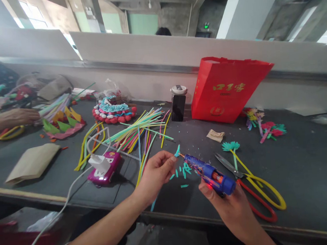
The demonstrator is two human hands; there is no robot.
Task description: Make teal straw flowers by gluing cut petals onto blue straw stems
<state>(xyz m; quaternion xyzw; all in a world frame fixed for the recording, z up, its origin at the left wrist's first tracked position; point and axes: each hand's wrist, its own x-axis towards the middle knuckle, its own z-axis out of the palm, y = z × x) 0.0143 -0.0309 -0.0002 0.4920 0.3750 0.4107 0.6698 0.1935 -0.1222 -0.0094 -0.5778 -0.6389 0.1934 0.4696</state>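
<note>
Between thumb and fingers, my left hand (160, 167) pinches a small turquoise pipe cleaner piece (177, 151). My right hand (229, 208) is wrapped round a blue glue gun (208, 172), whose nozzle meets or nearly meets that piece; contact is too small to judge. A red light glows near the gun's grip. Below the nozzle, several cut turquoise pieces (186, 169) lie scattered on the dark table. To the right of the gun are scissors (241, 176) with one red and one yellow handle, lying partly over a turquoise flower (231, 146) with a stem.
Loose pipe cleaners (141, 130) are heaped mid-table. A purple power bank (106, 170) with a white plug and cable sits left. Behind stand a red bag (229, 91) and a phone (178, 108) against a cup. Another person's hand (24, 117) is at far left.
</note>
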